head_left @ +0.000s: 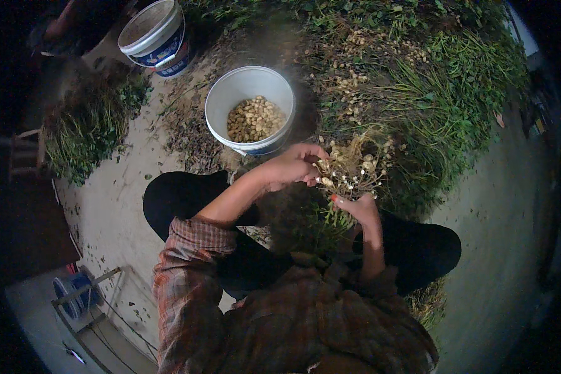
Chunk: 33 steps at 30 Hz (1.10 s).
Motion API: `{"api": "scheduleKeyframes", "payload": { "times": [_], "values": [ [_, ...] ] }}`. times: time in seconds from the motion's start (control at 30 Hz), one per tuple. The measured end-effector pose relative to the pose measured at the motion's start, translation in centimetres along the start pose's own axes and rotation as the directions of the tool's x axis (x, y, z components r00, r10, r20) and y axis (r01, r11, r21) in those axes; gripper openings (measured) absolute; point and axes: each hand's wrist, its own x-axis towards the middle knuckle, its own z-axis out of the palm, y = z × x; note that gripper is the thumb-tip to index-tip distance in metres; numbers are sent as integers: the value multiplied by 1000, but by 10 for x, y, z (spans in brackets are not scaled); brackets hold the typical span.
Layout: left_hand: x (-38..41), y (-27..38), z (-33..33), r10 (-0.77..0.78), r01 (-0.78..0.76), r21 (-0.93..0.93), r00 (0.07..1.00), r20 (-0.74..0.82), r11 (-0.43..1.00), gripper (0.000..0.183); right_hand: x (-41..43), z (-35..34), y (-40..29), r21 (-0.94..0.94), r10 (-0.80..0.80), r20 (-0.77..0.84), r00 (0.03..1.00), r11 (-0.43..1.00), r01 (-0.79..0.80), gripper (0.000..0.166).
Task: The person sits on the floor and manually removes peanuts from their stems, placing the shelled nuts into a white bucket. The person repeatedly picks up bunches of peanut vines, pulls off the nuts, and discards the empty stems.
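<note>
Between my hands is a bunch of uprooted peanut plants [355, 170], its roots and pale pods turned away from me and its green stems pointing down towards my lap. My right hand [361, 208] grips the bunch at the base of the roots, with the thumb across it. On the other side, my left hand [299, 167] has its fingertips closed on pods at the edge of the roots. A white plastic bucket [210, 112] stands just beyond my left hand. Loose peanuts in the shell [257, 119] cover its bottom.
A large heap of peanut plants [449, 89] lies ahead and to the right, with pods among the roots. A second bucket [152, 49] stands at upper left, near another person's arm [63, 21]. More plants [89, 131] lie on the left. A metal frame [82, 290] is at lower left.
</note>
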Motion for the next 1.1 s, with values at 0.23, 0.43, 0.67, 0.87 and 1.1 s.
{"api": "scheduleKeyframes", "payload": {
  "times": [0.23, 0.43, 0.67, 0.87, 1.1],
  "values": [
    [0, -11, -4, -7, 6, -6, 989, -146, 1000, 24, -1, 8, -5, -15, -143, 2, 990, 990, 143, 41],
    [8, -26, -10, 292, -154, 406, 907, -303, 901, 16, 0, 25, -13, -147, -257, -68, 964, 958, 246, 39],
    [11, -26, -7, 297, -106, 422, 859, -417, 900, 20, 10, 41, 4, -73, -374, -203, 905, 928, 367, 28],
    [19, -46, -22, 338, -176, 364, 827, -450, 915, 19, 15, 44, 13, -230, -365, -185, 912, 919, 321, 31],
    [15, -25, -14, 68, -49, 50, 861, -505, 998, 16, 15, 42, 10, -353, -446, -200, 872, 863, 361, 30]
  ]
}}
